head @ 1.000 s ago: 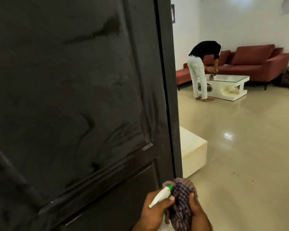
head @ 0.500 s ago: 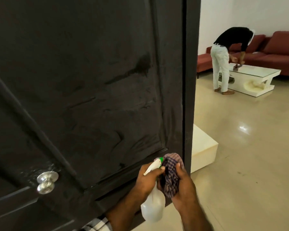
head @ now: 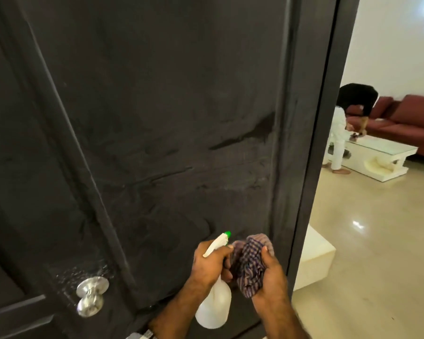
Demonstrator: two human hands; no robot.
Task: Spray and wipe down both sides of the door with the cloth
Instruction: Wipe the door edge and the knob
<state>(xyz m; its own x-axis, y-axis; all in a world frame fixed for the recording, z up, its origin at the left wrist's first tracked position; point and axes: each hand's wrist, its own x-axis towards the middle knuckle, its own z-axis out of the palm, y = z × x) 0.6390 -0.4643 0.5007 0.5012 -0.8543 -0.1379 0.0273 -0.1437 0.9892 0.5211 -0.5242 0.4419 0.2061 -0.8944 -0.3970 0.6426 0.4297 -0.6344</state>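
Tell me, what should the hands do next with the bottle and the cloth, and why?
Probably squeeze the trigger: the left hand grips the spray bottle, its nozzle aimed at the checked cloth bunched in the right hand. Both hang before the door.

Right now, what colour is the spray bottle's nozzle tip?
Green, on the white spray bottle; head view.

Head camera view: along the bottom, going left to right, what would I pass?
Silver door knob → left hand gripping the white spray bottle → checked cloth bunched in the right hand → door's dark edge → low white block on the glossy floor.
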